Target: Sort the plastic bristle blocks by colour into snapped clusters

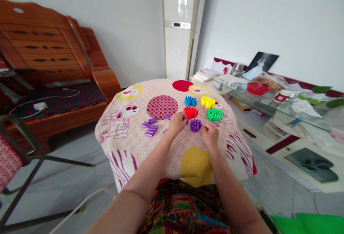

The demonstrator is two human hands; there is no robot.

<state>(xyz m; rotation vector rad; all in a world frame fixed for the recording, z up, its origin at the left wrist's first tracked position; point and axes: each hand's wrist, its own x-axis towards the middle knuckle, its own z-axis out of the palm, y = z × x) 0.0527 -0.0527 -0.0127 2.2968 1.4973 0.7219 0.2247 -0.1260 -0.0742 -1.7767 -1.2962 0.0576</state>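
Note:
My left hand [177,123] is closed in a pinch, with a small purple plastic piece [187,122] at its fingertips. Just right of it stands a tight cluster of upright purple pieces [195,125]. On that cluster's right side, my right hand [211,134] has its fingers pressed together; what they hold, if anything, is too small to make out. Loose purple pieces [151,130] lie flat to the left, and another purple piece [168,117] lies beside my left hand. Behind the hands stand red [190,112], blue [190,101], yellow [208,102] and green [214,114] clusters.
A patterned cloth [161,144] covers the round table and hangs over its edge. A wooden bench [53,58] stands left, with a folding chair [16,162] nearer. On the right, a glass-topped cabinet [236,87] carries a red bowl [257,89] and papers. A tall white air conditioner [177,47] stands behind.

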